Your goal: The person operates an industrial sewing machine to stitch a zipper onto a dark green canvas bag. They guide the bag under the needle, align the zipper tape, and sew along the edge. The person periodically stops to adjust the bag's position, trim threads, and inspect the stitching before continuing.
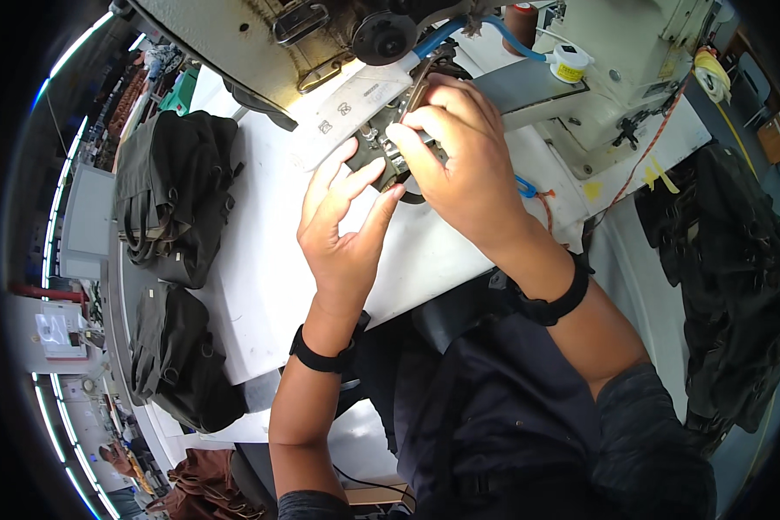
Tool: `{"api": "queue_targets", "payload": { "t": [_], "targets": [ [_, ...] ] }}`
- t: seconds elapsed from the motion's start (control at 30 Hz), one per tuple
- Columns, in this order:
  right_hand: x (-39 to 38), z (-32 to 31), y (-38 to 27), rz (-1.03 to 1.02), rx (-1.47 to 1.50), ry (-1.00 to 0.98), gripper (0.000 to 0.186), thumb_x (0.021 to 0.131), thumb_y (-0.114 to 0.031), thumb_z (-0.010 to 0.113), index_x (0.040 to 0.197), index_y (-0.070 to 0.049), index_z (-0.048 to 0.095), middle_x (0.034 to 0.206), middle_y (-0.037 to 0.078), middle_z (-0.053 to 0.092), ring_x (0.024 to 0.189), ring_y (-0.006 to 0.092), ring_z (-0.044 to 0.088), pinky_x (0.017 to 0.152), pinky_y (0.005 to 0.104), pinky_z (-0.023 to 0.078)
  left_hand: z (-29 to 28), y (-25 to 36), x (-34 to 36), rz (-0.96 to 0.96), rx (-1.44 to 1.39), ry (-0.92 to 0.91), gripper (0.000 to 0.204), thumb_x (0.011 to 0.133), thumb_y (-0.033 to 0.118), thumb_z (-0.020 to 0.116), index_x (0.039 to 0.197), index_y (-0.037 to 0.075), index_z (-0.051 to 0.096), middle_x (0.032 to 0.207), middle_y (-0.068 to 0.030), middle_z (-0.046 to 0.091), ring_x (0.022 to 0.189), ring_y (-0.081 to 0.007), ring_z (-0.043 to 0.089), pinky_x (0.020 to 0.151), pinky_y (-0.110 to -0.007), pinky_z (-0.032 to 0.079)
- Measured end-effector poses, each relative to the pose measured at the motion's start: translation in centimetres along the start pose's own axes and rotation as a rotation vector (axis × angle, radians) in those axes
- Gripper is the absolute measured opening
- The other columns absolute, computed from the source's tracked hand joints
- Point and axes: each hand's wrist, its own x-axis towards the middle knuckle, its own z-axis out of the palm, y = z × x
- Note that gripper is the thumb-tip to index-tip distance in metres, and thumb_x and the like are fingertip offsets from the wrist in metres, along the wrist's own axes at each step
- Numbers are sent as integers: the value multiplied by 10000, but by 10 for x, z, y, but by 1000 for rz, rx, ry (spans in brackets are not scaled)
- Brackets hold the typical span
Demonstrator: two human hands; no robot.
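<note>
Both my hands work close together at the needle area of a sewing machine (260,39). My left hand (342,225) has its fingers apart, with the fingertips and thumb around the edge of a small dark olive piece of fabric (366,166). My right hand (468,156) is closed, its fingers curled and its thumb pointing at the metal presser parts (393,154); what it grips is mostly hidden behind the fingers. Just above the left fingertips sits a white panel (347,113) on the machine.
Dark fabric bags (178,186) are piled on the left of the white table (273,286), with another dark bag (178,355) nearer. A blue-handled tool (525,186) lies beside my right wrist. A white round container (569,63) stands on the machine bed. More dark pieces (728,286) hang at right.
</note>
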Motion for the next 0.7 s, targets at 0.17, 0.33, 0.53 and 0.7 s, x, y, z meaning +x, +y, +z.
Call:
{"api": "queue_targets", "payload": {
  "t": [0.17,0.33,0.53,0.7],
  "targets": [
    [-24,-32,-24,262,144,-107,125,952,-132,690,942,-7,703,888,91,693,828,249,663,769,362,524,-7,5,4,27,15,-40,440,773,46,899,1191,76,766,1291,-184,711,1202,-300,650,1045,-437,501],
    [-31,-27,-20,736,726,-357,249,1017,-175,679,1114,51,718,918,54,735,791,65,630,724,261,519,-23,11,9,143,274,-140,411,787,56,877,1182,72,764,1282,-148,706,1190,-303,637,1042,-428,488],
    [-26,-21,-12,798,913,-480,214,1018,-144,697,1126,32,753,980,50,753,865,83,666,790,250,542,-18,11,4,129,211,-66,347,804,29,861,1135,67,769,1131,-122,751,1050,-289,701,932,-380,543],
    [-25,-19,-5,819,1008,-435,202,991,-126,685,1049,50,763,902,35,747,799,80,677,729,231,537,-18,18,11,-9,103,-99,282,824,12,851,1092,24,765,1062,-134,769,973,-279,737,836,-339,585]
  ]
}}
